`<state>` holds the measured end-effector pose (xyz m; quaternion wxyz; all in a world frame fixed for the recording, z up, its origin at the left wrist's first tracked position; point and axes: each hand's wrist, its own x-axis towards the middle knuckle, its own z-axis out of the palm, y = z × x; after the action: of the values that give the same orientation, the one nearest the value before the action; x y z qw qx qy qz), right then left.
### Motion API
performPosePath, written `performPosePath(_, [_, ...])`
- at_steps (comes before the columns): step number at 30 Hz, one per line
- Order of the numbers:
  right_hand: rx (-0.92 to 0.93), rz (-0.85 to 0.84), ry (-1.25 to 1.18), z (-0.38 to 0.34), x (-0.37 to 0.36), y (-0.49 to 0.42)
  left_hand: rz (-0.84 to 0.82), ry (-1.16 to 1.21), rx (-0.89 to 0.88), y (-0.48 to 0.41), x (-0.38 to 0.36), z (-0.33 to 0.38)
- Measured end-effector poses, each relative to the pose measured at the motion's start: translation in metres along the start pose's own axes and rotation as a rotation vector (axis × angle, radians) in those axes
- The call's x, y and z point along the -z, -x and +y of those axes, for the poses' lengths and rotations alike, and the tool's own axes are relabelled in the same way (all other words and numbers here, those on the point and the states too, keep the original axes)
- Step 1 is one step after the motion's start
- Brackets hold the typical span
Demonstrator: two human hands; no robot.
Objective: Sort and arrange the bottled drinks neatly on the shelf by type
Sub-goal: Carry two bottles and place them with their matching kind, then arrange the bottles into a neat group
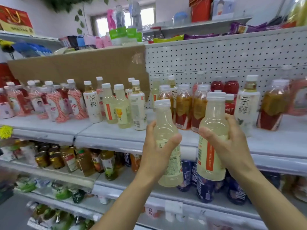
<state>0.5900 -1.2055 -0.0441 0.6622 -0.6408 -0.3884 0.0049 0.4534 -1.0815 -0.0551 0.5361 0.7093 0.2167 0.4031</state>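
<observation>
Fingers curled: grips one pale bottle in left hand, a second pale bottle in right hand, both upright, raised before the shelf front edge, forearms angled upward.

Just below the cardboard sheet, a white-labelled bottle bears two large dark characters, one above the other: the upper reads 茶, the lower looks like 粹. The same pair stands on a second white-labelled bottle far to the right of the sheet. The left pale bottle in the left hand and the right pale bottle in the right hand carry small print too blurred to read. The yellow tag down-left of the sheet is also illegible.
</observation>
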Motion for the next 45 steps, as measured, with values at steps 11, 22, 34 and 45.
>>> performPosePath(11, [0.044, -0.009, 0.017, -0.004, -0.09, -0.054, 0.101, 0.023, -0.04, -0.066, 0.084, -0.025])
performPosePath(22, [0.038, 0.024, 0.02, 0.02, -0.177, -0.095, 0.141, 0.039, -0.128, -0.137, 0.131, -0.05])
performPosePath(34, [-0.108, 0.195, 0.533, 0.039, -0.223, -0.078, -0.002, 0.119, -0.163, -0.169, 0.164, -0.064])
performPosePath(45, [-0.125, 0.248, 0.643, 0.054, -0.238, -0.088, -0.083, 0.146, -0.197, -0.18, 0.168, -0.078])
